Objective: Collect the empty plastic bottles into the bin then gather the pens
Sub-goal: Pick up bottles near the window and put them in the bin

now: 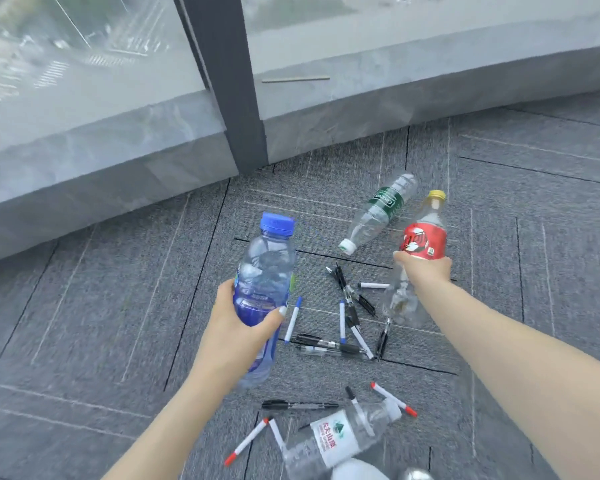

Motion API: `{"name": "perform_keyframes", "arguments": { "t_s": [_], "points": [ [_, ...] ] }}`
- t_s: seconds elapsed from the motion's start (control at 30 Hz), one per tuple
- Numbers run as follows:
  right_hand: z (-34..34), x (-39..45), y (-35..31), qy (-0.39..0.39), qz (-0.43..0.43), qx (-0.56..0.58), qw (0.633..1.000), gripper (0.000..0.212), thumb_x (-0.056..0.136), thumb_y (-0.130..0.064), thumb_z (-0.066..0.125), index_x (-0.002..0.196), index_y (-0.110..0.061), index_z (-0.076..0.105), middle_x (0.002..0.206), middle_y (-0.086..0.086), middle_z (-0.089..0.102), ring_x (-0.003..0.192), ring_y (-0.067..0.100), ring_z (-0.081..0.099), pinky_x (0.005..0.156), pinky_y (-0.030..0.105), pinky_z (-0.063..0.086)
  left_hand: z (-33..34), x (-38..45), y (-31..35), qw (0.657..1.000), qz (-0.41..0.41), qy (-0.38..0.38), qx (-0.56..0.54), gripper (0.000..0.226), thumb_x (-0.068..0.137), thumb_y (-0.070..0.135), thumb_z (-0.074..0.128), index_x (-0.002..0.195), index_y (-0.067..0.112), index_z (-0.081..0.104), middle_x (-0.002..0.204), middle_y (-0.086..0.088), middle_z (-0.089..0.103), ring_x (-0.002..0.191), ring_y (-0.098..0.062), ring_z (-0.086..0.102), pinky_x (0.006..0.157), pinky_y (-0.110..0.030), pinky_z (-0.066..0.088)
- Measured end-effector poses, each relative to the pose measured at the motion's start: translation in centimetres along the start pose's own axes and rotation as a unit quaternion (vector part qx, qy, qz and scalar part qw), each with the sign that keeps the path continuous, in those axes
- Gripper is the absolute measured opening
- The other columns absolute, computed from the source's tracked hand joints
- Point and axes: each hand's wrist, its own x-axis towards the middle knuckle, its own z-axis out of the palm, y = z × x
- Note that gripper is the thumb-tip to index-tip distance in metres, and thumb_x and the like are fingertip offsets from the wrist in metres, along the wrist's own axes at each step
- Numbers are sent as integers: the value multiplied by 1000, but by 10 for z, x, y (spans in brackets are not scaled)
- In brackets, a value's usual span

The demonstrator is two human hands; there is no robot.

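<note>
My left hand (238, 329) grips a clear bottle with a blue cap and blue label (265, 271), held upright above the carpet. My right hand (425, 268) holds a clear bottle with a red label and yellow cap (424, 237), also upright. A green-labelled bottle with a white cap (380, 211) lies on the floor beyond them. Another clear bottle with a white label (333, 439) lies near the bottom edge. Several pens (347, 327) are scattered on the carpet between my arms, some black, some white with blue or red caps (246, 441). No bin is in view.
The floor is grey carpet tile (84, 306). A low grey stone ledge (118, 143) runs along the window, split by a dark vertical frame post (236, 98). A thin stick (295, 79) lies on the ledge. Something white and rounded (357, 471) shows at the bottom edge.
</note>
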Motion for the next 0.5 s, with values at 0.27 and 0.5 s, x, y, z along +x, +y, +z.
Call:
{"name": "perform_keyframes", "arguments": {
  "t_s": [0.27, 0.5],
  "points": [
    [-85, -196, -91, -132, -233, -89, 960, 68, 67, -40, 76, 122, -30, 37, 102, -11, 57, 106, 19, 55, 97, 47, 43, -83, -126, 115, 996, -28, 26, -82, 45, 77, 27, 72, 111, 30, 43, 96, 23, 60, 89, 9, 56, 69, -13, 39],
    [-155, -415, -206, -255, -367, -69, 892, 69, 71, -37, 77, 125, -37, 35, 106, -19, 59, 107, 9, 54, 91, 32, 43, -225, -234, 248, 979, 18, 137, -150, 46, 77, 30, 72, 111, 33, 42, 99, 21, 59, 82, 11, 58, 69, -20, 43]
  ]
}}
